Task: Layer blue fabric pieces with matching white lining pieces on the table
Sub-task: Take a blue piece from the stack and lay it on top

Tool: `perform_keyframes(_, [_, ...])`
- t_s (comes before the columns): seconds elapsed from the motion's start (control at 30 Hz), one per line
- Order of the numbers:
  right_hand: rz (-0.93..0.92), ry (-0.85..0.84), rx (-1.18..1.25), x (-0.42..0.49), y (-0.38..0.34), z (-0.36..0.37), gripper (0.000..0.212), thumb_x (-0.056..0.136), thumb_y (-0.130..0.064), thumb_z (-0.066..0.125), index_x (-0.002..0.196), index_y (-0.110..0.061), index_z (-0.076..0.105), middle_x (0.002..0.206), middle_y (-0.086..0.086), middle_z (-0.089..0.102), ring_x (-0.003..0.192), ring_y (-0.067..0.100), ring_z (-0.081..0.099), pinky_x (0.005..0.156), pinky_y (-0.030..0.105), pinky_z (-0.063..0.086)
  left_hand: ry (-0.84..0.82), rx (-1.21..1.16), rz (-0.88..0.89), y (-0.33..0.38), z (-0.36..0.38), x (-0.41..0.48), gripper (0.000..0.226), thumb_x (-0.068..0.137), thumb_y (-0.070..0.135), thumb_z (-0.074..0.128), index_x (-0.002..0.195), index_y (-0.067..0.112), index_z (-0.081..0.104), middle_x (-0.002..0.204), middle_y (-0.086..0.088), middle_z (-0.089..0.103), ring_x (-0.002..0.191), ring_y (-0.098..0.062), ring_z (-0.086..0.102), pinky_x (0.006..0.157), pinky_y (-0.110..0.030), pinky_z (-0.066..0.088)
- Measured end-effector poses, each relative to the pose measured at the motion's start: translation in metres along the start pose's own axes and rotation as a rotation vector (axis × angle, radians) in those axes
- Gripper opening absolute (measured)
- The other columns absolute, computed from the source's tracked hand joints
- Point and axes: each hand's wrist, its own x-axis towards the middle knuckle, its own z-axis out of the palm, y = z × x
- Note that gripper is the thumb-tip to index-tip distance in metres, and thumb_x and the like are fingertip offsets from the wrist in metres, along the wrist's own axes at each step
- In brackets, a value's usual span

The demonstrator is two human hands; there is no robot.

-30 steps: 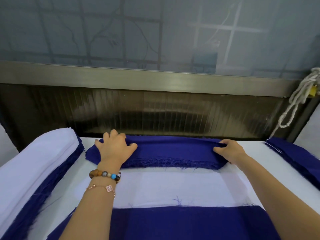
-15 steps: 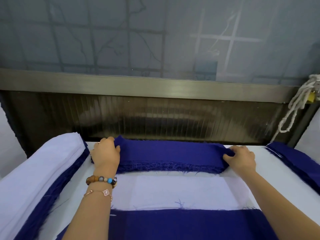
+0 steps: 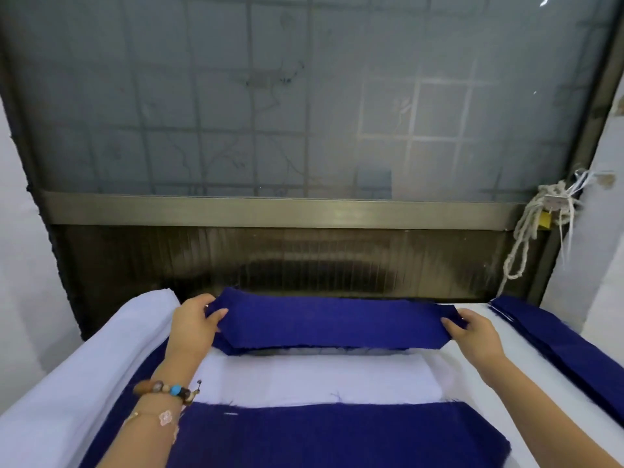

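At the far left a thick stack of white lining runs along the table's edge, with dark blue cloth showing from under its inner side. Just right of it, the left hand grips the left end of a long blue fabric piece, thumb on top and the other fingers curled behind the cloth. That wrist wears a beaded bracelet and a thin chain with a pale flower charm. The blue fabric piece spans the far middle of the table between both hands; its frayed near edge hangs clear of the surface, with shadow beneath it. Nearer the person, below it, a white lining piece lies flat, and nearer again a second blue piece lies across the lining's near edge. The right hand pinches the right end of the held piece, thumb on top and fingers folded under. Further right, well apart from that hand, a stack of blue pieces lies slanted along the table's right side. Above it a knotted pale rope hangs from the frame of the frosted window behind the table
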Motion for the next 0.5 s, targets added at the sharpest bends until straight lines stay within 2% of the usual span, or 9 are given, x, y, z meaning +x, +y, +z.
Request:
perform_keyframes(0.07, [-0.022,-0.026,0.013,-0.019,0.006,-0.005,0.025,0.093,-0.019,0.061,0.114,-0.006,0.061,0.104,0.008,0.065,0.097,0.028,0.059,0.086,0.040,0.047,-0.005,-0.006,0.030,-0.008,-0.011,-0.018,0.019,0.090,0.008,0.064,0.107,0.000,0.065,0.094,-0.014,0.067,0.078,-0.023,0.062,0.063,-0.021,0.038])
perform_keyframes(0.13, [-0.042,-0.052,0.013,-0.038,0.013,-0.009,0.021,0.093,-0.019,0.060,0.111,-0.008,0.062,0.102,0.004,0.065,0.096,0.027,0.060,0.085,0.039,0.048,-0.031,0.005,0.065,-0.018,-0.022,-0.036,0.013,0.090,0.008,0.064,0.101,0.002,0.067,0.086,-0.010,0.067,0.079,-0.026,0.065,0.065,-0.025,0.041])
perform_keyframes(0.27, [-0.069,-0.051,0.036,-0.074,0.029,-0.014,0.014,0.093,-0.017,0.059,0.106,-0.012,0.062,0.092,-0.003,0.062,0.091,0.025,0.058,0.074,0.031,0.042,-0.067,-0.038,0.010,-0.034,-0.039,-0.069,0.020,0.092,0.015,0.064,0.110,0.007,0.066,0.094,-0.008,0.071,0.070,-0.012,0.065,0.068,-0.024,0.048])
perform_keyframes(0.4, [-0.095,-0.016,0.017,-0.100,0.038,-0.021,0.015,0.093,-0.014,0.059,0.108,-0.011,0.061,0.094,-0.003,0.058,0.086,0.018,0.052,0.078,0.031,0.038,-0.033,-0.128,-0.017,-0.038,-0.044,-0.098,0.008,0.091,0.021,0.064,0.098,0.021,0.061,0.081,0.003,0.068,0.070,-0.012,0.065,0.062,-0.020,0.046])
perform_keyframes(0.5, [-0.115,0.016,0.008,-0.114,0.041,-0.025,0.008,0.093,-0.011,0.058,0.100,-0.017,0.057,0.090,-0.004,0.057,0.082,0.018,0.050,0.076,0.031,0.037,-0.002,-0.144,-0.033,-0.044,-0.041,-0.116,0.012,0.090,0.021,0.065,0.093,0.025,0.055,0.075,0.011,0.061,0.070,-0.009,0.059,0.063,-0.019,0.043])
